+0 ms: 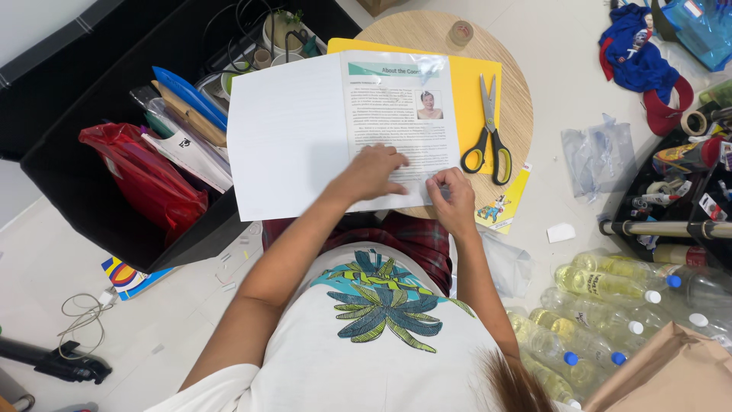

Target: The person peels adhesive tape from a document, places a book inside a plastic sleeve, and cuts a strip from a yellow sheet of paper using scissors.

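Fingers of the left hand lay spread flat on the open white printed booklet, which rested on the round wooden table; the right hand pinched its lower edge. Yellow-handled scissors lay just beside.

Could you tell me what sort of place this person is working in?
Probably a home craft corner: a small round table with scissors and an open booklet, plastic bottles on the white floor.
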